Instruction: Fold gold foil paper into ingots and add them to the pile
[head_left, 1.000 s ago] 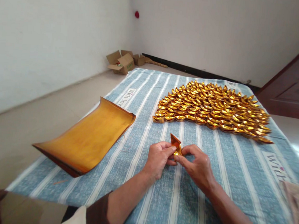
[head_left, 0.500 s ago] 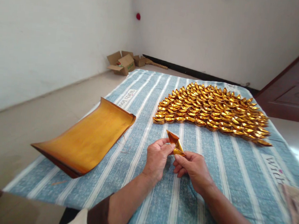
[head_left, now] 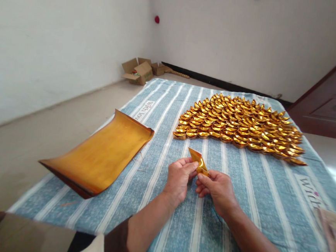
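Between my two hands, above the near middle of the table, is a partly folded gold foil paper ingot, its pointed end tilted up and to the left. My left hand pinches its left side between thumb and fingers. At its lower right end, the thumb and fingers of my right hand are closed on the foil. Folded gold paper ingots stand in packed curved rows beyond my hands, to the right. A stack of gold foil paper sheets lies left of my hands, its ends curling up.
A blue and white striped cloth covers the table. An open cardboard box sits on the floor near the far corner. At the right are a reddish-brown door and a beige item on the table edge.
Both hands stay close together on the foil. The foil's upper part has turned slightly and now looks narrower and more closed. The whole view has shifted a little.
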The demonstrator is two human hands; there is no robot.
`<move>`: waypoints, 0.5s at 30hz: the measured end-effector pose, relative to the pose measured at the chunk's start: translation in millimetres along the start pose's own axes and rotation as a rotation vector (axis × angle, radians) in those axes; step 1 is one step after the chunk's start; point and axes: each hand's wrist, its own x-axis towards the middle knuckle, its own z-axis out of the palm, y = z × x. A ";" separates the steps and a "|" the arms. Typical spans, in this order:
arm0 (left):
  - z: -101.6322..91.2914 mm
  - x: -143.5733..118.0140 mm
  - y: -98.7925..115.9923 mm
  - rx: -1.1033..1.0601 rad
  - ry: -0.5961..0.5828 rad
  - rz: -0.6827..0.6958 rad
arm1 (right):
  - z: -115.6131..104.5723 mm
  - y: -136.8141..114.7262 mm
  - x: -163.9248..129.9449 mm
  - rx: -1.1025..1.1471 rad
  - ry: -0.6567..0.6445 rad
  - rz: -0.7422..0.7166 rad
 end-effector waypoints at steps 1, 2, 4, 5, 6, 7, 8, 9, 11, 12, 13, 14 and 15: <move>-0.2 0.3 -0.4 -0.001 -0.002 -0.004 | 0.0 0.2 0.2 -0.001 0.001 -0.004; -0.3 0.5 -0.6 0.001 -0.003 -0.006 | -0.1 0.5 0.3 -0.003 0.002 -0.008; -0.2 0.3 -0.7 0.011 -0.006 -0.001 | -0.2 0.8 0.5 -0.009 0.005 -0.009; 0.2 -0.1 -0.6 0.015 -0.007 0.003 | -0.3 0.8 0.5 -0.012 0.005 -0.009; 0.7 -0.5 -0.5 0.016 -0.006 0.007 | -0.3 0.7 0.5 -0.013 0.006 -0.009; 1.3 -1.1 -0.4 0.015 -0.006 0.012 | -0.5 0.4 0.4 -0.013 0.005 -0.010; 2.0 -1.6 -0.3 0.013 -0.006 0.016 | -0.6 0.0 0.4 -0.011 0.003 -0.011; 2.7 -2.2 -0.3 0.011 -0.006 0.021 | -0.8 -0.4 0.3 -0.010 0.001 -0.011; 3.9 -3.0 -0.5 0.012 -0.001 0.034 | -1.3 -1.4 0.4 -0.009 -0.002 -0.009; 4.2 -3.2 -0.8 0.015 0.001 0.038 | -1.6 -1.7 0.5 -0.011 -0.004 -0.006; 4.3 -3.3 -1.1 0.019 0.002 0.038 | -1.8 -1.9 0.6 -0.014 -0.005 -0.002; 4.1 -3.3 -1.4 0.024 0.003 0.035 | -2.1 -2.0 0.8 -0.016 -0.005 0.000; 3.7 -3.3 -1.8 0.027 0.001 0.029 | -2.4 -2.0 0.9 -0.018 -0.005 0.002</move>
